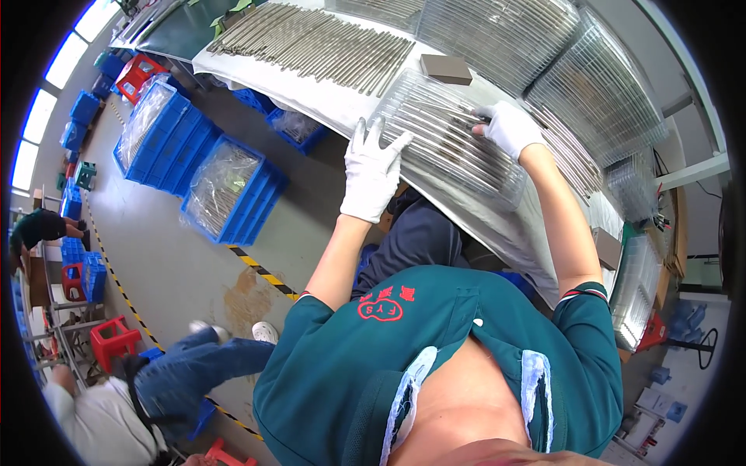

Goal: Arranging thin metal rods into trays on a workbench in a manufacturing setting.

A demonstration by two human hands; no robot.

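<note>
A clear plastic tray on the white-covered table holds a layer of thin metal rods; some lie askew among the straighter ones. My left hand, in a white glove, rests at the tray's left edge with its fingers spread. Over the right part of the tray, my gloved right hand has its fingers bent and closed on a metal rod. Its fingertips partly hide what they grip.
Many rods lie in a row on the white cloth. Stacked clear trays of rods stand behind, beside a small brown block. Blue crates sit on the floor at left. A person is behind, near a red stool.
</note>
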